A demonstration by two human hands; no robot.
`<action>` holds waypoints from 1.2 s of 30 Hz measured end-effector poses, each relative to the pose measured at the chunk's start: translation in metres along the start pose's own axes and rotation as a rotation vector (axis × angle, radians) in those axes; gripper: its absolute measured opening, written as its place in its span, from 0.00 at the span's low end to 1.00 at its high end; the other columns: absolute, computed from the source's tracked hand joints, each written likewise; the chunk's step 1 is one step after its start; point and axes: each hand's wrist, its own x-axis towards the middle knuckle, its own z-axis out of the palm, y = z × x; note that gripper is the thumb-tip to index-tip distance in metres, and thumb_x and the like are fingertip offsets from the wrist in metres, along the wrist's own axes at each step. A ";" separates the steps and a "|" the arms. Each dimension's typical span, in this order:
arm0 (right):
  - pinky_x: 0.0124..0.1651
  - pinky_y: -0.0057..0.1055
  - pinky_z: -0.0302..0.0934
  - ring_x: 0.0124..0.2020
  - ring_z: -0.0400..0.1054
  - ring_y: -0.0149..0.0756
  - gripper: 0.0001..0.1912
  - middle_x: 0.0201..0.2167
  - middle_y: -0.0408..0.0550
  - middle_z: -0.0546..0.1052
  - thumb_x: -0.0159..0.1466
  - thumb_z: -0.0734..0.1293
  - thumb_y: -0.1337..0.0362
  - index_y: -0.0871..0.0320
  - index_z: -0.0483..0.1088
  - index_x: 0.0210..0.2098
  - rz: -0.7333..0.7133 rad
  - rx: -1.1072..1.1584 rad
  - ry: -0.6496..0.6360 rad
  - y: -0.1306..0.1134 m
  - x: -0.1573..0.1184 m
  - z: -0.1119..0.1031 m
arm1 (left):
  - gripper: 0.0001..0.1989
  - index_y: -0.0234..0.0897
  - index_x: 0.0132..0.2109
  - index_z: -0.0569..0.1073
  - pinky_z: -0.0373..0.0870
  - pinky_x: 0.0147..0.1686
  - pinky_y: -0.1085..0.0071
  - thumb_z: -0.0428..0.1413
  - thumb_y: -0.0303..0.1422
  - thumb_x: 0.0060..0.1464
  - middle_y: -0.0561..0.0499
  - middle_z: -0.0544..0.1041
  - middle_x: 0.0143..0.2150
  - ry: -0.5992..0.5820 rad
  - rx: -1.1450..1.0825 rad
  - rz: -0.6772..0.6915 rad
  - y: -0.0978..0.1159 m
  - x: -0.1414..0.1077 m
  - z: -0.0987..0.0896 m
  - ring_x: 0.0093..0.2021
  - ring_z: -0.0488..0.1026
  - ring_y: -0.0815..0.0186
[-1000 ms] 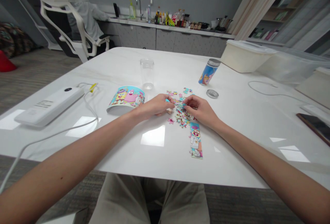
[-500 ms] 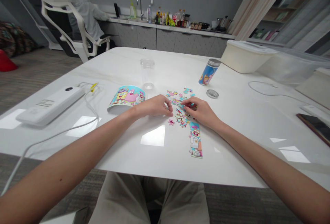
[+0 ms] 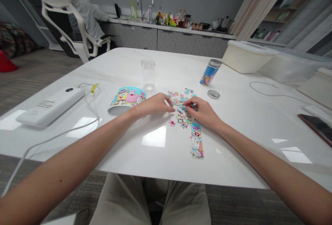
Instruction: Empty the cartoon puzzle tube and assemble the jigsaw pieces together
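Observation:
Loose puzzle pieces [image 3: 183,117] lie in a pile on the white table [image 3: 166,166]. At the pile's left edge is my left hand [image 3: 157,104], thumb and fingers apart, with nothing seen between them. My right hand [image 3: 201,110] rests over the pile's right side, its fingertips close together at the pieces; whether a piece is between them is too small to tell. A joined strip of puzzle [image 3: 197,141] extends toward the table's front edge, below my right hand. A curved picture sheet [image 3: 127,97] stands left, partly behind my left forearm.
Behind the pile stand a clear jar [image 3: 148,74] and a blue picture tube [image 3: 210,73], with a metal lid [image 3: 213,94] nearby. A white power strip [image 3: 52,105] with cable lies left; bins [image 3: 249,57] and a phone [image 3: 317,128] are right. A person sits at the back left.
My left hand has shifted slightly up, and its thumb and fingers have spread a little. My right hand is almost where it was. The seated person's head has moved slightly.

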 end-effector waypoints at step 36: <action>0.49 0.41 0.63 0.42 0.70 0.40 0.09 0.38 0.49 0.75 0.59 0.62 0.71 0.56 0.73 0.35 -0.107 -0.105 0.109 0.015 0.006 -0.018 | 0.39 0.40 0.19 0.40 0.56 0.19 0.65 0.59 0.60 0.41 0.56 0.47 0.15 -1.025 0.000 0.547 0.001 -0.024 -0.019 0.20 0.49 0.69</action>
